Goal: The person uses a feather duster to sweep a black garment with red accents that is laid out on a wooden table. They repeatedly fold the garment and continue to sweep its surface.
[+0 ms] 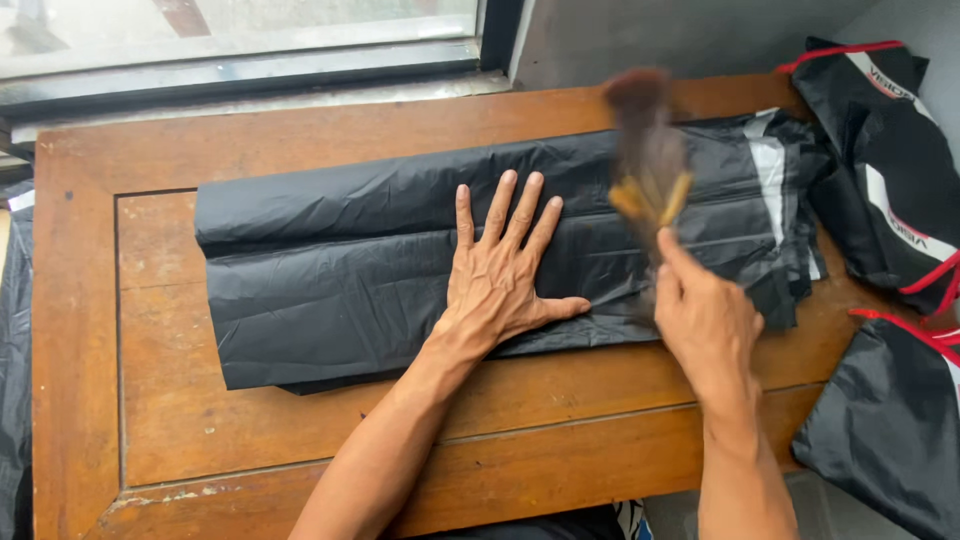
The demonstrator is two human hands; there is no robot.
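Observation:
A folded black plastic sheet (330,280) lies flat across a wooden table (150,420). My left hand (505,275) is pressed flat on the sheet near its middle, fingers spread. To the right, my right hand (705,320) is closed around the handle of a brown brush (645,150). The brush is blurred with motion and its bristles hang over the right part of the sheet.
Black bags with red and white trim (895,150) lie off the table's right edge, another (885,420) lower right. A window sill (250,80) runs along the far side. More black plastic (15,350) hangs at the left edge.

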